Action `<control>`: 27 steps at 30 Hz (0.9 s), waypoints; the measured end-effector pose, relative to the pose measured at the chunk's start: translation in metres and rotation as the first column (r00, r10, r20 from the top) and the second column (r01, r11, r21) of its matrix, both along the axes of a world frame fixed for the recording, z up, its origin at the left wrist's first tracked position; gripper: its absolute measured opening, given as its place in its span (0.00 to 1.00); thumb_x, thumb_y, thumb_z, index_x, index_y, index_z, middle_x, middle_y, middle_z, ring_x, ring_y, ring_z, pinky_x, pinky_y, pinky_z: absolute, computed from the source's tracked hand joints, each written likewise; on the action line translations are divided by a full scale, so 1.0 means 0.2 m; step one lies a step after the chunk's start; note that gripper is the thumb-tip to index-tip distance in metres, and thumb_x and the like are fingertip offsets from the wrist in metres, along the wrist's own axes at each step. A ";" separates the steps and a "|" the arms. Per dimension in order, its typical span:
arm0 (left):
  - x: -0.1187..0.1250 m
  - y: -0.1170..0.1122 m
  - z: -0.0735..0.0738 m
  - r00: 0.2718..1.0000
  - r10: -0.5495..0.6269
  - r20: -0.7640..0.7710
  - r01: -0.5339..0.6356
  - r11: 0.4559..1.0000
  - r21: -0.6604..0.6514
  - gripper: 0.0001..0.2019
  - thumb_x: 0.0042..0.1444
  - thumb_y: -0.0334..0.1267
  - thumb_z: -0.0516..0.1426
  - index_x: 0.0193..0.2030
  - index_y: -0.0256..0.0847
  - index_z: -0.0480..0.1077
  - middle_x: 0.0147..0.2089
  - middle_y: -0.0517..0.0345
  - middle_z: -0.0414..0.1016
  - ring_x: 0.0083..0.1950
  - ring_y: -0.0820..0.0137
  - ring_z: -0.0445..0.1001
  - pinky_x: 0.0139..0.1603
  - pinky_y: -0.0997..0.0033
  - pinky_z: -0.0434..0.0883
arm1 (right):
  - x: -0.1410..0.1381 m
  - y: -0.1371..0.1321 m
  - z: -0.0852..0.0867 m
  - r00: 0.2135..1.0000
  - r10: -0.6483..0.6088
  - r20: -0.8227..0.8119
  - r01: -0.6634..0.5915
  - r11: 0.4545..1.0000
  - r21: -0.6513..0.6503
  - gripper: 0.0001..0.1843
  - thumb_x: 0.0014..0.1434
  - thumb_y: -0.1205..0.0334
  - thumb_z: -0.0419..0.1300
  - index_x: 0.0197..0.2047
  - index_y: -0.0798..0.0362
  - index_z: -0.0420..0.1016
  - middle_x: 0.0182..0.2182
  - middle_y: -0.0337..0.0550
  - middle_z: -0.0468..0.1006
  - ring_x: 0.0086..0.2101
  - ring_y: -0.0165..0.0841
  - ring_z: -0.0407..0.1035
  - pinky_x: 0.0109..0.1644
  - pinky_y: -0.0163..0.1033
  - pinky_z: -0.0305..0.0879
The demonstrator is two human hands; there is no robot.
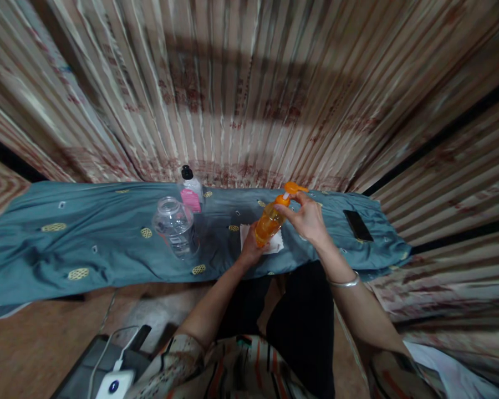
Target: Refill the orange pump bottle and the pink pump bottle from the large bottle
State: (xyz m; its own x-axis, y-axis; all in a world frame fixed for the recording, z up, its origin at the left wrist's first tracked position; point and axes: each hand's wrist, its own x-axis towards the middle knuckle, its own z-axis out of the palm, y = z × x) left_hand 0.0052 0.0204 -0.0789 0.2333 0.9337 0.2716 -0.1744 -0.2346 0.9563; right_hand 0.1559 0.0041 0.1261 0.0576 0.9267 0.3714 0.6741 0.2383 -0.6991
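Observation:
An orange pump bottle (269,223) with see-through sides is held tilted over the table, its pump head (293,188) leaning up and to the right. Around its lower part my left hand (254,244) is closed. My right hand (305,217) grips the orange collar just below the pump head with thumb and fingers. Beneath the bottle lies a white cloth or tissue (276,243), partly hidden by my left hand and the bottle.
Left on the teal cloth-covered table (108,238) stand a clear wide-mouthed plastic jar (177,227) and a bottle with pink label and black cap (191,191). A black phone (357,225) lies to the right. Curtains (233,100) hang behind. A white power bank (115,383) with cable sits lower left.

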 end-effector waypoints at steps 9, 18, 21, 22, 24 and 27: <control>0.00 -0.02 0.05 1.000 -0.010 -0.004 0.010 1.000 -0.019 0.39 0.47 0.38 0.71 0.66 0.43 0.62 0.64 0.46 0.73 0.65 0.51 0.73 0.72 0.44 0.67 | -0.02 0.01 0.00 0.995 0.097 -0.006 -0.097 0.995 -0.009 0.30 0.60 0.33 0.63 0.51 0.50 0.82 0.49 0.51 0.86 0.51 0.51 0.80 0.60 0.56 0.73; 0.00 0.00 -0.01 1.000 0.008 -0.012 -0.008 1.000 -0.002 0.42 0.47 0.41 0.71 0.67 0.43 0.60 0.67 0.43 0.70 0.68 0.48 0.70 0.74 0.39 0.64 | 0.02 0.00 0.03 0.986 0.164 0.022 -0.163 0.986 -0.029 0.29 0.60 0.32 0.63 0.53 0.46 0.81 0.48 0.44 0.86 0.51 0.47 0.79 0.59 0.51 0.73; 0.01 0.01 -0.02 1.000 0.016 -0.018 -0.016 1.000 0.013 0.42 0.48 0.44 0.72 0.68 0.42 0.61 0.66 0.44 0.70 0.68 0.49 0.70 0.74 0.39 0.64 | 0.01 -0.01 0.02 0.994 0.102 0.045 -0.101 0.995 -0.021 0.29 0.60 0.33 0.63 0.50 0.49 0.81 0.44 0.47 0.86 0.48 0.50 0.79 0.57 0.53 0.73; 0.01 0.00 -0.02 1.000 0.018 -0.022 -0.018 1.000 0.017 0.42 0.48 0.45 0.72 0.68 0.42 0.61 0.66 0.44 0.70 0.68 0.49 0.70 0.74 0.40 0.64 | 0.01 -0.01 0.02 0.997 0.061 0.054 -0.061 0.998 -0.010 0.29 0.60 0.34 0.64 0.51 0.50 0.81 0.44 0.49 0.85 0.47 0.51 0.79 0.57 0.54 0.72; 0.00 0.00 -0.01 1.000 0.017 -0.024 -0.016 1.000 0.018 0.42 0.48 0.46 0.72 0.67 0.42 0.61 0.66 0.43 0.70 0.68 0.49 0.70 0.74 0.40 0.64 | 0.00 -0.02 0.02 0.998 0.011 0.065 -0.011 1.000 0.001 0.31 0.59 0.35 0.66 0.53 0.52 0.80 0.43 0.52 0.85 0.45 0.52 0.79 0.55 0.56 0.72; 0.00 0.00 -0.01 1.000 -0.003 -0.023 0.004 1.000 0.017 0.42 0.48 0.46 0.72 0.67 0.41 0.60 0.67 0.42 0.70 0.69 0.48 0.70 0.74 0.40 0.64 | 0.00 -0.02 0.02 0.995 0.067 0.067 -0.066 0.998 -0.019 0.32 0.58 0.35 0.66 0.55 0.51 0.79 0.42 0.49 0.85 0.44 0.50 0.79 0.54 0.54 0.74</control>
